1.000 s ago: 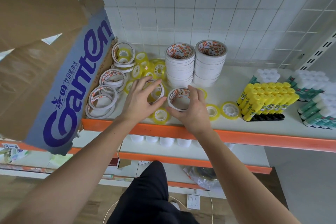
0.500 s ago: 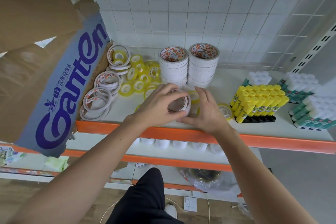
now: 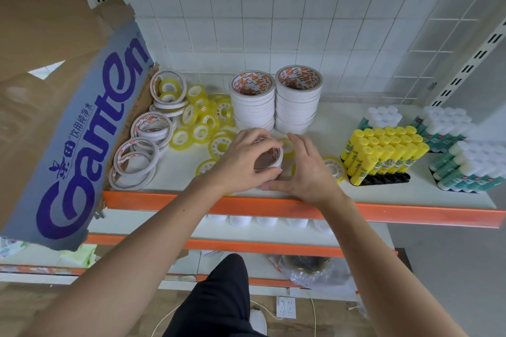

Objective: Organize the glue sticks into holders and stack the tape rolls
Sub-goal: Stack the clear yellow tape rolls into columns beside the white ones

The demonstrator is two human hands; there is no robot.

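Head view of a white shelf (image 3: 315,189) with an orange front edge. The left hand (image 3: 241,164) curls its fingers and thumb around a white double-sided tape roll (image 3: 269,159) with a red-printed core, held near the shelf's front edge at centre. The right hand (image 3: 306,172) lies just right of that roll, fingers straight and loosely spread; its thumb reaches under the roll towards the left thumb, and whether it touches the roll cannot be told. Behind the hands stand two tall stacks of white tape rolls (image 3: 275,101), side by side and touching. Small yellow-tinted clear tape rolls (image 3: 202,117) lie scattered to the left of the stacks. Thin white tape rings (image 3: 137,161) are piled at far left, beside a Ganten cardboard box (image 3: 82,128). Yellow glue sticks (image 3: 383,153) stand tilted in a black holder (image 3: 383,179) on the right; green glue sticks with white caps (image 3: 454,161) sit further right.
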